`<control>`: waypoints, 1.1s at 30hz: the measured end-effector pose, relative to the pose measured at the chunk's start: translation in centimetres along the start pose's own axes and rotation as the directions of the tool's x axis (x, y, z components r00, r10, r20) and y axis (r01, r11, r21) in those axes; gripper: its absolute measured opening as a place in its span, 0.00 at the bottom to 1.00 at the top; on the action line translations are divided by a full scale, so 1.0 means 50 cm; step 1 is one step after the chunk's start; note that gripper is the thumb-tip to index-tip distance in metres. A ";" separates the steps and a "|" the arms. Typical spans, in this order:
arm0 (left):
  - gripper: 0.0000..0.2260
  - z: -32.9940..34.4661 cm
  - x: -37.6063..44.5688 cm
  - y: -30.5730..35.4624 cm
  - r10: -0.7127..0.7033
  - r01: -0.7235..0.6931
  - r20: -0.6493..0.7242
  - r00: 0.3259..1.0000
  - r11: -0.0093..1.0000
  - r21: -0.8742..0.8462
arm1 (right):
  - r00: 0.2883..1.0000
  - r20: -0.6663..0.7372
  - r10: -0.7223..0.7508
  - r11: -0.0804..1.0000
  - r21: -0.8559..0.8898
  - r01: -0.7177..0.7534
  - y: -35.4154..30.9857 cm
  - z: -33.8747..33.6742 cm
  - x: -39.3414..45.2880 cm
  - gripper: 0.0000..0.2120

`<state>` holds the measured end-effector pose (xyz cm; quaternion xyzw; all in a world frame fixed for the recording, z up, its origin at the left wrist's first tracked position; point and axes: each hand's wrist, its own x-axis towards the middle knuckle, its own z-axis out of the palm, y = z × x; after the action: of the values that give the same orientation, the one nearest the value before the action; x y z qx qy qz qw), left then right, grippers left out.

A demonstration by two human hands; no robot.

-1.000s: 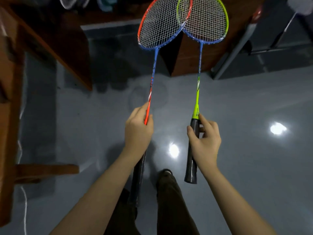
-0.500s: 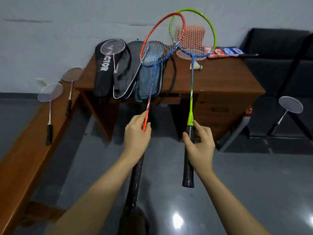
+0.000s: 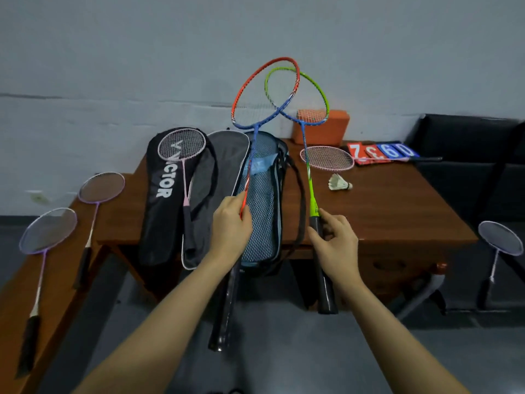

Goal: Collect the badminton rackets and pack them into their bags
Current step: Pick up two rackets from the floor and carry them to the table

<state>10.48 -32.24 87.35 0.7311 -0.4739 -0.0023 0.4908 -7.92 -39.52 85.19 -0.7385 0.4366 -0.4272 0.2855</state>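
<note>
Desk (image 3: 397, 211): bags (image 3: 255, 200), shuttlecock (image 3: 339, 183); bench (image 3: 62, 282): rackets (image 3: 45, 240).

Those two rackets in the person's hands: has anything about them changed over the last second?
The view lifted from the floor to the desk and its bags. The orange racket and green racket now overlap more at the heads, raised over the blue mesh bag. The grips stayed: left hand on the orange racket's shaft, right hand at the green racket's handle top.
</note>
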 end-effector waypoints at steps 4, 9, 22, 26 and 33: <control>0.16 0.054 0.108 -0.046 -0.028 0.029 0.067 0.997 1.000 -0.008 | 0.998 0.067 -0.004 0.999 -0.036 0.006 0.049 0.053 0.106 0.21; 0.17 0.153 0.214 -0.107 -0.128 0.129 0.138 0.982 0.992 0.003 | 0.987 0.154 0.047 0.995 -0.094 -0.033 0.133 0.113 0.227 0.21; 0.17 0.425 0.317 -0.220 -0.390 0.369 0.344 0.854 0.921 0.129 | 0.907 0.375 0.189 0.982 -0.092 -0.166 0.345 0.234 0.317 0.27; 0.20 0.470 0.305 -0.224 -0.380 0.379 0.365 0.850 0.922 0.078 | 0.867 0.459 0.192 0.981 -0.095 -0.167 0.370 0.231 0.333 0.30; 0.20 0.506 0.278 -0.242 -0.371 0.346 0.390 0.843 0.928 0.136 | 0.881 0.447 0.155 0.987 -0.099 -0.124 0.393 0.211 0.332 0.25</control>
<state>14.65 -59.17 71.98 0.8043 -0.4209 -0.2324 0.3492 -2.30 -62.72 70.92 -0.7936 0.4241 -0.2065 0.3841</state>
